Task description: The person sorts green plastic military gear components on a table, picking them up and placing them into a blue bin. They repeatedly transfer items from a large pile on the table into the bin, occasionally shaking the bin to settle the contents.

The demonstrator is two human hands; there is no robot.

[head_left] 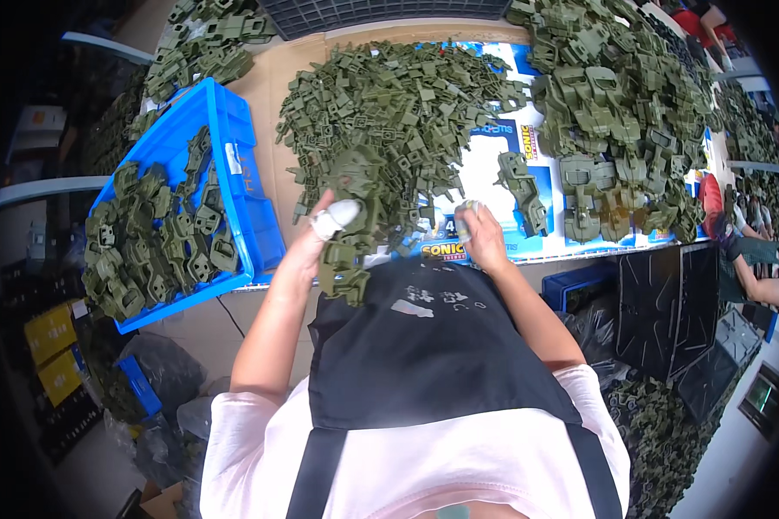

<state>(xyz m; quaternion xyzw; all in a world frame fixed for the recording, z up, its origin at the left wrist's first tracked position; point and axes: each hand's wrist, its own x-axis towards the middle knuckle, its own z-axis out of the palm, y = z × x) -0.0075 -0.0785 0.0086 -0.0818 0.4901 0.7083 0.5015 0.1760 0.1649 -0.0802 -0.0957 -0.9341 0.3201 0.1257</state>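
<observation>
My left hand (314,235), with white covers on the fingertips, grips an olive-green plastic vehicle body (344,264) at the near table edge. The piece overlaps a wide heap of small olive-green plastic parts (381,104), so its far end is hard to separate from them. Just right of the heap, my right hand (486,239) is curled with its fingers together, the tips covered in pale wraps. Whatever those fingers hold, if anything, is hidden. A single green vehicle body (523,192) lies to the right of this hand on a printed blue-and-white sheet (485,169).
At left, a tilted blue bin (249,203) holds several green vehicle bodies (169,221). More bodies (614,112) are piled high at right. A black crate (381,16) borders the far edge. Black trays (658,311) stand below at right; another person's arm (760,281) shows beyond.
</observation>
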